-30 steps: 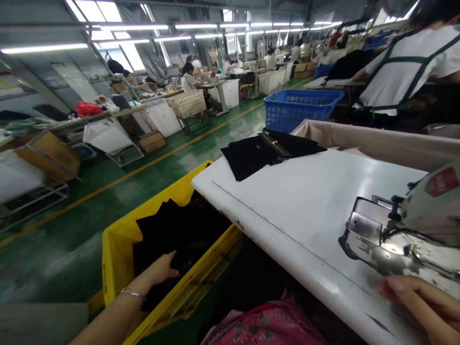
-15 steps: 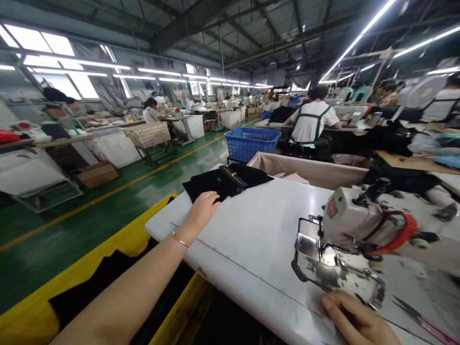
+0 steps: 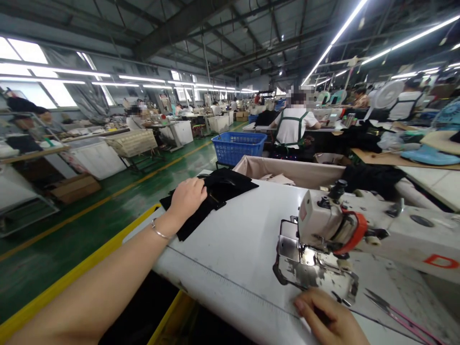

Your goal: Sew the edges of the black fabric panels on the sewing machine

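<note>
My left hand [image 3: 189,196] reaches across the white machine table [image 3: 237,239] to a pile of black fabric pieces [image 3: 230,184]. Its fingers are curled down over the fabric, and the fingertips are hidden behind the hand. One black piece sticks out below the hand, across the tabletop. My right hand [image 3: 328,314] rests at the table's front edge, just in front of the sewing machine [image 3: 319,225]. Its thumb and fingers are curled closed, with nothing visible in them. Pink-handled scissors [image 3: 395,314] lie to its right.
Below the table's left end stands a yellow bin [image 3: 72,282]. A pink-lined bin [image 3: 294,167] adjoins the far edge, with a blue basket [image 3: 239,146] beyond it. Ruler marks run along the front edge. A person in a white shirt [image 3: 293,127] sits ahead.
My left hand has closed over the black fabric, and a piece now extends nearer to me. The pile's golden strip is mostly covered. The view has turned slightly right; my right hand stays by the machine.
</note>
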Tool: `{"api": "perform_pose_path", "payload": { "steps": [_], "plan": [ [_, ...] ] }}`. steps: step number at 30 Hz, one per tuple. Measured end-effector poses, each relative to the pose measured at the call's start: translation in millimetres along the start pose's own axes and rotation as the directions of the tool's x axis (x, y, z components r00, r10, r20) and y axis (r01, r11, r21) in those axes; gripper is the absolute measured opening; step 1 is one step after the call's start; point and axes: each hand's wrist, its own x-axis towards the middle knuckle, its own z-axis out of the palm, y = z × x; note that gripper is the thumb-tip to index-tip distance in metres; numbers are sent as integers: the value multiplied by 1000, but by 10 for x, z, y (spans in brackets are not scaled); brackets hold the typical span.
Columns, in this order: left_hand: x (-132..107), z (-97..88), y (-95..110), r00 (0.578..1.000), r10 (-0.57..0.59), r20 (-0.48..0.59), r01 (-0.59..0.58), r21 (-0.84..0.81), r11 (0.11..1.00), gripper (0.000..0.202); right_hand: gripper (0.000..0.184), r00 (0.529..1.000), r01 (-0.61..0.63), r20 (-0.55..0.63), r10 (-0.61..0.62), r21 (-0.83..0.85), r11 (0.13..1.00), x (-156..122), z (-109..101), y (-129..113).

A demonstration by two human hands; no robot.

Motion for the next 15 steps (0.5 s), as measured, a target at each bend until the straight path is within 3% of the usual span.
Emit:
{"api": "perform_pose_path", "payload": {
  "steps": [3,7,11,15],
  "plan": [
    [-208,-133,412,993,112,22,-111,-52,992,28,37,1000,-21,22,21,9,1000,-18,-9,-48],
    [-691,13,702,925,339,173,-306,-190,933,24,39,1000,-22,5,22,8,1000,-24,-35,-162],
    [-1004,337,570,885,430,179,-384,-241,891,27,40,1000,-12,0,12,9,1000,-31,-45,-220],
    [-954,571,404,869,470,153,-431,-229,873,34,39,999,-1,35,1,-2,1000,-28,-49,-233]
  ]
}}
